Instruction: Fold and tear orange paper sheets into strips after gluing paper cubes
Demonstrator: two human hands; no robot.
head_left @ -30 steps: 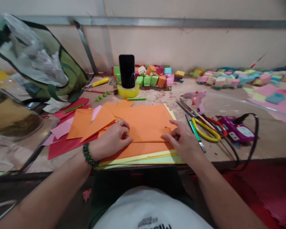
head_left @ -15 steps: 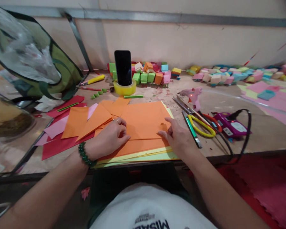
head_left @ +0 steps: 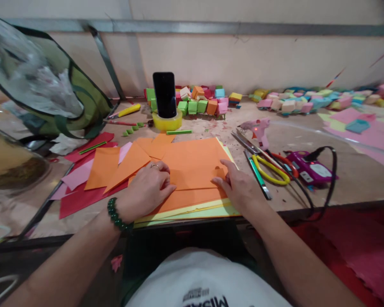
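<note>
An orange sheet [head_left: 192, 164] lies on a stack of orange, yellow and green sheets [head_left: 211, 208] at the table's front edge. My left hand [head_left: 149, 183], with a ring and a green bead bracelet, rests at the sheet's left side, its fingers curled and its thumb at the lower edge. On the right side my right hand [head_left: 238, 183] has thumb and forefinger around the edge of the paper, pinching it. Smaller orange pieces [head_left: 102, 167] fan out left of my left hand, over red and pink paper [head_left: 80, 202].
Right of the stack lie a green cutter [head_left: 257, 175], scissors [head_left: 270, 169], a pink glue gun [head_left: 257, 128] and a purple power socket [head_left: 310, 168]. A phone [head_left: 165, 94] stands in a yellow tape roll [head_left: 167, 122]. Paper blocks [head_left: 192, 106] line the wall; a green bag [head_left: 86, 89] leans left.
The view has shifted slightly, so the table's left side sits a little lower. Both hands keep nearly the same place on the orange sheet.
</note>
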